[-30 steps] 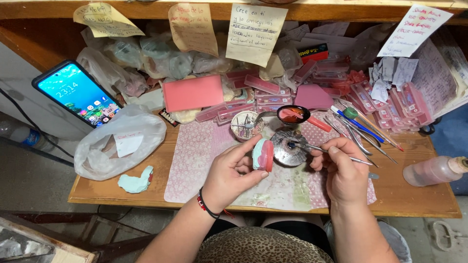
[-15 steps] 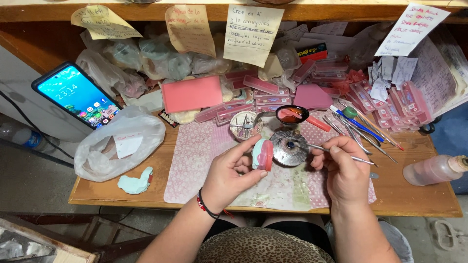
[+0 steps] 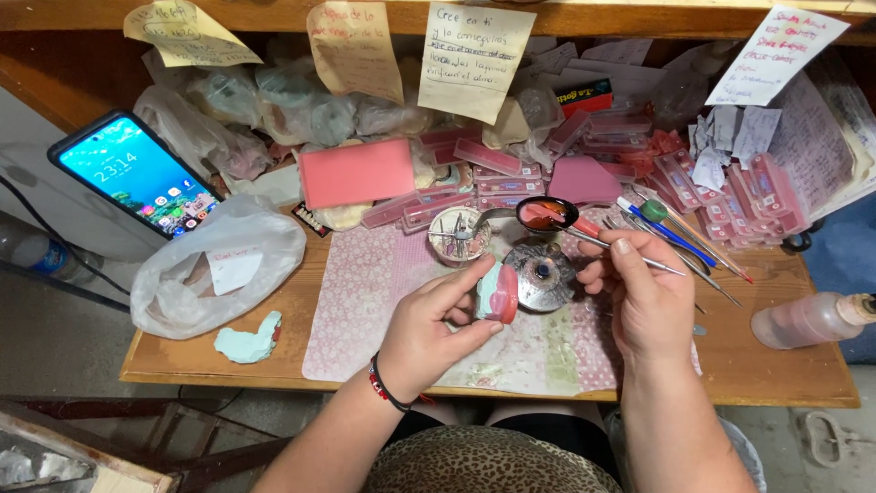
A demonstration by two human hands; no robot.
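My left hand (image 3: 429, 329) holds a small pale blue mould with a red-pink wax layer (image 3: 498, 292) upright over the patterned mat (image 3: 365, 301). My right hand (image 3: 643, 297) grips a thin metal tool (image 3: 620, 253) whose tip reaches into a small dark spoon-like dish of red wax (image 3: 546, 215). Between the two hands sits a round metal burner (image 3: 540, 274). A small round glass dish with metal bits (image 3: 458, 236) stands just behind the mould.
A phone with a lit screen (image 3: 137, 173) leans at the left. A white plastic bag (image 3: 214, 265) and a pale blue cast (image 3: 248, 340) lie on the wooden desk (image 3: 785, 374). Pink boxes (image 3: 356, 172), brushes (image 3: 680, 233), paper notes and a bottle (image 3: 808, 319) crowd the back and right.
My right hand has shifted the metal tool from near the mould toward the dish of red wax. The left hand keeps the mould nearly still.
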